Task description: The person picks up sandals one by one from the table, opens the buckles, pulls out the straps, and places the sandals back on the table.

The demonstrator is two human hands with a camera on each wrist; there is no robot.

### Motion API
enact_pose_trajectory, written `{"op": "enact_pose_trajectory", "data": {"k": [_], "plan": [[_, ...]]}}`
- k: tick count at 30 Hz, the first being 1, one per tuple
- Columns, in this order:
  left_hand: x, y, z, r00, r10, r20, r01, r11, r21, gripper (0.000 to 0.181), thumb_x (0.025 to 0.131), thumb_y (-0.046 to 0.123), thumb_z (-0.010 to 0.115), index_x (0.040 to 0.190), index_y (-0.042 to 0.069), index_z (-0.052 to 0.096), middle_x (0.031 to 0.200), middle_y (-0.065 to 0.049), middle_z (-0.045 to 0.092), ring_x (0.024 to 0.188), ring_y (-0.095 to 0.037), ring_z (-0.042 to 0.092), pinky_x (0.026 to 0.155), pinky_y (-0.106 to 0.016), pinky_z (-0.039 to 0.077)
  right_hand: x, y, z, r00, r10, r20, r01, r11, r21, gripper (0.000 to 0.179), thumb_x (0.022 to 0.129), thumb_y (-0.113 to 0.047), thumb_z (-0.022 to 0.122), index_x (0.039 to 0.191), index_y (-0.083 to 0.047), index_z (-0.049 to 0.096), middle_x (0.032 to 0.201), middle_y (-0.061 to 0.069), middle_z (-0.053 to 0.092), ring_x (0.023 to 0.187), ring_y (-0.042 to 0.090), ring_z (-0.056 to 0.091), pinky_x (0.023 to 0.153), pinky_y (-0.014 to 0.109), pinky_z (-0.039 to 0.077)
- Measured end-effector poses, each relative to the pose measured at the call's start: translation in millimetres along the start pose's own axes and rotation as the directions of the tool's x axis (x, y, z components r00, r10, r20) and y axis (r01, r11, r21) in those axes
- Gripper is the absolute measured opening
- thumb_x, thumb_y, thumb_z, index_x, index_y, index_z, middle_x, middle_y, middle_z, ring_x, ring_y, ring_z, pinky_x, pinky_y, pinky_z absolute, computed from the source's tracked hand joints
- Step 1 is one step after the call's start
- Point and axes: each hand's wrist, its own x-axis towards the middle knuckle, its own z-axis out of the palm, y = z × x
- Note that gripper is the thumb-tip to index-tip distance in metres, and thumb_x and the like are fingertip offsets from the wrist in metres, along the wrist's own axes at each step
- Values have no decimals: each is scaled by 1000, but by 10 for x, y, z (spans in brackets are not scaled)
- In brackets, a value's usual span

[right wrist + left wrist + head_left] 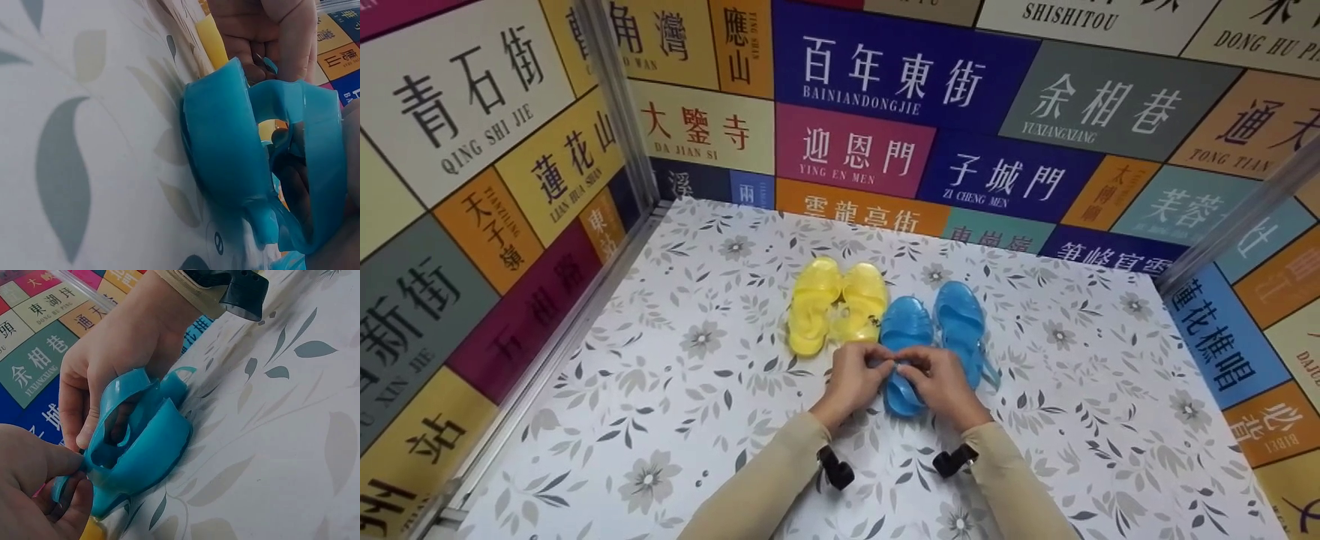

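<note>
A translucent blue sandal (906, 322) lies on the flowered surface, its toe pointing away from me. My left hand (851, 379) pinches a strap end at the sandal's left side; the left wrist view shows the narrow blue strap (61, 489) between thumb and finger. From the other side my right hand (943, 382) meets it, its fingertips pinching the same ankle strap. The fingers hide the fastening. In the right wrist view the sandal's heel cup (225, 135) and raised strap loop (326, 163) stand close to the camera.
Just right lies the other blue sandal (960, 311), a heel jutting out. Two yellow sandals (814, 289) lie beyond my left hand. Printed sign panels (855, 150) wall the back and sides, with metal posts (622, 105) at the corners.
</note>
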Motion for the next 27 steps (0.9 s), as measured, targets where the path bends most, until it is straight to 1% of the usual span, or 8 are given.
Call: {"op": "enact_pose_trajectory", "data": {"k": [5,8,13,17,21,24,27], "plan": [[12,3,25,999,29,-29,-29,1000,11,10,91,4,80,94,11,75,87,2,74,78,-6,67,72,-26,56,8,-2,12,999,-52,-7,52,999,-7,20,96,-5,76,114,-10,80,111,4,79,103,21,74,88,38,61],[15,-17,29,998,59,-29,-57,998,37,9,90,4,81,93,11,74,86,1,75,78,-7,67,72,-25,56,11,5,14,998,-55,-4,55,998,-12,19,96,-5,76,113,-9,80,110,4,79,103,21,74,88,37,60],[-3,-58,-1,995,95,5,-95,994,50,4,93,7,79,97,9,78,93,-2,78,87,-13,71,78,-28,58,11,3,5,999,-44,20,45,999,-22,17,97,-8,75,113,-10,80,108,2,80,99,18,74,85,34,60],[-26,-89,-38,994,105,39,-107,993,53,9,94,8,79,103,8,81,99,-3,80,93,-16,74,82,-30,60,6,7,-5,999,-29,22,30,999,-22,17,97,-9,76,112,-14,81,107,-1,80,98,16,74,83,31,59],[-43,-116,-73,990,131,45,-133,989,60,14,92,5,80,105,9,82,100,-4,80,90,-15,75,81,-29,60,2,19,-9,999,-37,11,37,999,-21,16,96,-8,77,110,-14,82,106,-1,80,97,16,74,83,31,59],[-44,-128,-101,988,149,45,-152,986,73,13,91,6,81,104,8,83,98,-3,81,90,-13,75,80,-27,60,5,24,-4,999,-37,8,37,999,-14,15,96,-8,77,109,-13,81,105,0,80,96,16,74,83,32,59],[-39,-142,-125,987,151,48,-155,984,83,11,92,8,81,103,8,84,98,-2,81,92,-12,75,81,-26,60,11,29,9,1000,-26,15,26,1000,3,14,96,-9,76,109,-13,81,105,-1,80,96,16,73,84,32,59]]}}
